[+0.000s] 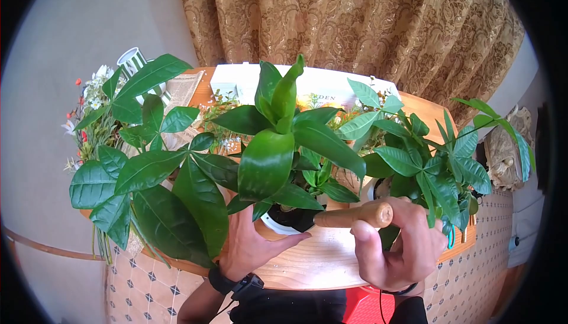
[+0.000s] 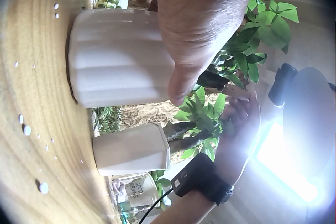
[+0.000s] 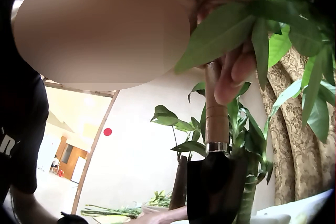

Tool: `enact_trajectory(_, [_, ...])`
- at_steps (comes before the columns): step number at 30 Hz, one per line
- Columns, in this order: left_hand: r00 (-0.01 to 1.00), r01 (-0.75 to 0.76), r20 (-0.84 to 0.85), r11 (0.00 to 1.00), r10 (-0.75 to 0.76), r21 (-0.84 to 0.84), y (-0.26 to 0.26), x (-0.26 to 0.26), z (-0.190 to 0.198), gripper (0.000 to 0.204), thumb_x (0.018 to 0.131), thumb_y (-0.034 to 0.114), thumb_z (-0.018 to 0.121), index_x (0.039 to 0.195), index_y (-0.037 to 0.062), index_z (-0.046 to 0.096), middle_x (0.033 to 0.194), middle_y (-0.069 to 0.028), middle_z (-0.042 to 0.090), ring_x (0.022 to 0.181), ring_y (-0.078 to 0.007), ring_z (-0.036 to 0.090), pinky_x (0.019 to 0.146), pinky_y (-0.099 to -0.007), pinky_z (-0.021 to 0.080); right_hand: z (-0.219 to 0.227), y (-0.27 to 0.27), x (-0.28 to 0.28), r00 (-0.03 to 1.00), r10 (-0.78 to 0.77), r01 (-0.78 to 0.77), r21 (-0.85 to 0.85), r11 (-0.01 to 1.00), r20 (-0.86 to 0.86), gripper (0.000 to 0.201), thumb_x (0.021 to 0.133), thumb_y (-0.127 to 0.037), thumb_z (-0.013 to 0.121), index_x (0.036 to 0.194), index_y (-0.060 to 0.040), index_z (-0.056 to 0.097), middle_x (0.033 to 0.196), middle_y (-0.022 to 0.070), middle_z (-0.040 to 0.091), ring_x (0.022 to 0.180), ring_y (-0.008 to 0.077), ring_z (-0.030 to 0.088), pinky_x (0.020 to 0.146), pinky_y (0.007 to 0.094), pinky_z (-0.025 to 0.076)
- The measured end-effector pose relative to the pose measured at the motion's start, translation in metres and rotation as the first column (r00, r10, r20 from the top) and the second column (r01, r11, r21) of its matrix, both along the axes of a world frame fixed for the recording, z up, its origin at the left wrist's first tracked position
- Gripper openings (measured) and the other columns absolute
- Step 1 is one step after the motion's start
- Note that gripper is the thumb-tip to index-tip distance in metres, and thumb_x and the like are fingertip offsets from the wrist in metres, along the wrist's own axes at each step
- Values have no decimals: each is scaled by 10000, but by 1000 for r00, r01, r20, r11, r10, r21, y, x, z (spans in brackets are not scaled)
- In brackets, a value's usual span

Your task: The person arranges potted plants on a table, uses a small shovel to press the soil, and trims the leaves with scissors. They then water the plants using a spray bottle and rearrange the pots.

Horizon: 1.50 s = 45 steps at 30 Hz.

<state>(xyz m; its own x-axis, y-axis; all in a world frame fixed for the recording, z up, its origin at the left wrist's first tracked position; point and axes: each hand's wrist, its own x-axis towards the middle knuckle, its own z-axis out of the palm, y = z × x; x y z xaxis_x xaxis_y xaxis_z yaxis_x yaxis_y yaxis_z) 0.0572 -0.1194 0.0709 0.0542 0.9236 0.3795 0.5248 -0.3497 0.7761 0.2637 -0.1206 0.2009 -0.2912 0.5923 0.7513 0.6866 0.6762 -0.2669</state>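
Note:
A white ribbed flowerpot stands on the wooden table, holding a broad-leaved green plant and dark soil. My left hand grips the pot's side, its thumb stretched along the rim in the head view; its other fingers are largely hidden by leaves. My right hand holds a small trowel by its wooden handle, fingers curled round it. The trowel's black blade points down at the soil inside the pot's right side. Leaves partly cover the right hand in the right wrist view.
A smaller white pot with a plant stands to the right. Large leaves spread on the left, beside cut flowers. Behind are a white box and a striped jug. White granules dot the table.

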Motion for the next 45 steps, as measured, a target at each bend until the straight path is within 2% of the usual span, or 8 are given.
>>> enact_trajectory(7, [999, 3, -33, 994, 1, 105, 2, 0, 0, 1053, 638, 392, 978, 1432, -23, 426, 1403, -218, 525, 1300, -358, 542, 1074, -472, 450, -2, 1, 2, 998, -6, 4, 27, 1000, 61, 284, 815, -199, 789, 965, 8, 665, 740, 118, 694, 546, 210, 630, 543, 294, 485])
enact_trajectory(12, [999, -6, -42, 1000, 7, 15, 0, -1, -3, 1064, 635, 389, 980, 1439, -27, 421, 1417, -220, 510, 1326, -370, 513, 1093, -482, 429, -3, 2, 1, 995, 11, -17, 55, 998, 96, 297, 812, -202, 792, 974, 14, 670, 767, 113, 702, 540, 202, 626, 531, 287, 478])
enact_trajectory(14, [999, -5, -35, 1000, 5, 12, -1, -1, -3, 1066, 635, 388, 981, 1441, -27, 420, 1418, -218, 507, 1333, -374, 504, 1100, -485, 421, 0, -5, 0, 1000, 12, -12, -44, 999, 10, 352, 798, -135, 860, 1058, -24, 651, 737, 55, 652, 650, 217, 604, 576, 345, 486])
enact_trajectory(26, [999, -37, 12, 996, 37, 81, 1, 5, -6, 1058, 599, 367, 986, 1411, -14, 426, 1329, -220, 530, 1241, -393, 521, 1048, -508, 402, 0, -6, -7, 1000, 24, -23, -65, 998, 18, 363, 798, -157, 874, 1046, -22, 647, 767, 49, 671, 618, 193, 604, 576, 314, 484])
enact_trajectory(38, [999, -13, -42, 997, 16, 70, 0, 1, -7, 1071, 630, 426, 975, 1450, 0, 434, 1412, -214, 520, 1340, -381, 498, 1110, -507, 405, -6, 1, -7, 998, 33, -36, 46, 998, 60, 364, 805, -193, 874, 1017, -4, 646, 742, 40, 677, 577, 163, 611, 541, 294, 466])
enact_trajectory(42, [998, -14, -59, 998, 18, 67, 2, 0, -7, 1069, 630, 425, 975, 1446, -7, 435, 1413, -217, 516, 1340, -376, 498, 1104, -497, 413, 0, -8, -7, 991, -25, 25, -4, 1000, 134, 351, 810, -185, 869, 1009, 1, 649, 748, 52, 692, 567, 173, 610, 534, 309, 469])
enact_trajectory(44, [999, -6, -54, 998, 9, 55, 2, -1, -4, 1066, 628, 422, 976, 1441, -10, 438, 1404, -216, 519, 1338, -369, 500, 1092, -487, 424, 1, -12, -5, 998, 23, -26, -62, 998, -54, 327, 822, -173, 857, 1016, 2, 661, 776, 78, 715, 579, 186, 629, 543, 312, 489])
enact_trajectory(45, [999, 1, -40, 999, 1, 41, 1, 0, -1, 1065, 635, 405, 977, 1444, -15, 426, 1385, -218, 526, 1322, -363, 512, 1079, -470, 437, -8, -8, 0, 997, 45, -42, 57, 997, -57, 380, 918, -329, 739, 999, 25, 628, 752, 135, 710, 525, 174, 645, 519, 282, 502])
